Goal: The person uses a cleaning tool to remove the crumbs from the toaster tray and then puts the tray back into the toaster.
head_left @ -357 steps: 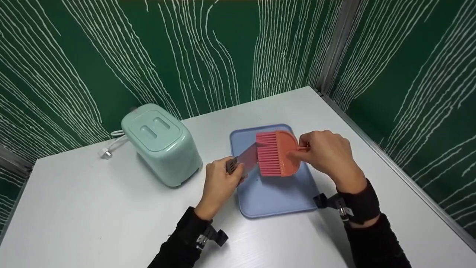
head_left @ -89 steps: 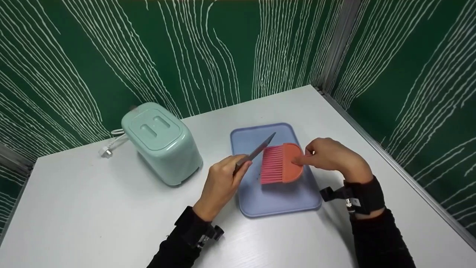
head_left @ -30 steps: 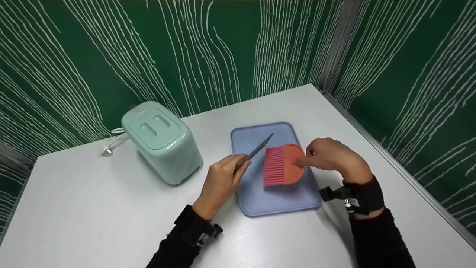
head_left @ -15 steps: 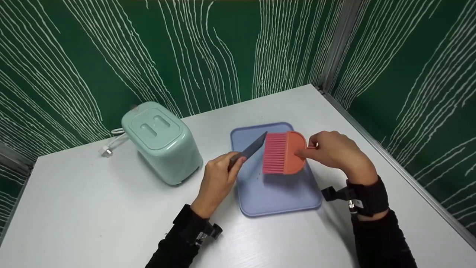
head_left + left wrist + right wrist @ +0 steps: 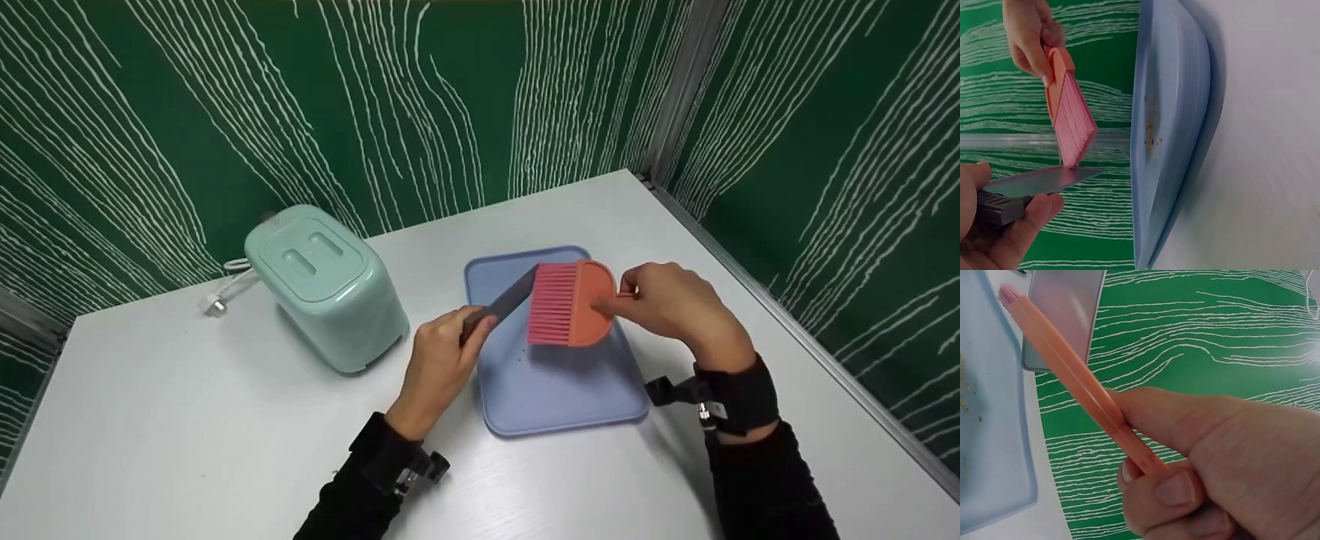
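Note:
My left hand (image 5: 442, 352) pinches the dark grey grip of a crumb tray (image 5: 512, 292), a thin flat metal plate, tilted above a blue tray (image 5: 555, 405). My right hand (image 5: 671, 304) grips the short handle of an orange brush (image 5: 592, 304) with pink bristles. In the left wrist view the bristle tips of the brush (image 5: 1072, 124) touch the top of the crumb tray (image 5: 1044, 180). Several brown crumbs (image 5: 1150, 135) lie in the blue tray below. The right wrist view has the brush (image 5: 1067, 374) edge-on, thumb against one side and fingers curled round the handle.
A mint-green toaster (image 5: 330, 292), its top lid on, stands left of the blue tray. Its white plug (image 5: 214, 304) and cord lie behind it on the white table (image 5: 187, 420). Green walls (image 5: 480, 112) with white lines close off the back and right.
Over the last second the brush has lifted away from me and met the crumb tray. The crumb tray has turned slightly, showing more of its face. Both hands keep their holds.

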`<state>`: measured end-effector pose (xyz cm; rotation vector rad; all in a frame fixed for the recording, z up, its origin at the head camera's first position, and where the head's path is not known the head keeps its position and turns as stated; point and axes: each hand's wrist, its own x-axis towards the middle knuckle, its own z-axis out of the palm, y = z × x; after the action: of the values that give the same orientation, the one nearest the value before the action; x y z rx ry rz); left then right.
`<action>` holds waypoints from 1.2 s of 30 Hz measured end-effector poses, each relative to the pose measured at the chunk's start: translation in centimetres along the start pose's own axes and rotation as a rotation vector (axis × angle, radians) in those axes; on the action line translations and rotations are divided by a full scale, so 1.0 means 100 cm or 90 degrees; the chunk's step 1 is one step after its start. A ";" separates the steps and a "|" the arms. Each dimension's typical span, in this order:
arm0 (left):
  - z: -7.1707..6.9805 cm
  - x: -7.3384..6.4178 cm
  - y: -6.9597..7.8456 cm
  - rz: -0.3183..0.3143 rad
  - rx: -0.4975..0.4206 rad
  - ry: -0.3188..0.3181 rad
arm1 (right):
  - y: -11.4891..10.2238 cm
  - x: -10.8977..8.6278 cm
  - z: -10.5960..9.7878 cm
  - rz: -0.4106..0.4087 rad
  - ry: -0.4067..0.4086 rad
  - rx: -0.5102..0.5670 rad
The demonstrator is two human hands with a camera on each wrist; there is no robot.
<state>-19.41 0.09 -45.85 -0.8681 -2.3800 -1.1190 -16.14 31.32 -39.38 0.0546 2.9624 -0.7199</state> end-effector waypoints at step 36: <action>0.000 -0.002 0.004 0.043 0.028 0.000 | -0.004 0.002 0.010 0.004 -0.112 -0.006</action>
<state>-19.00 0.19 -45.79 -0.9265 -2.3476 -1.0373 -16.31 30.54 -40.11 0.0005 2.7965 -0.6728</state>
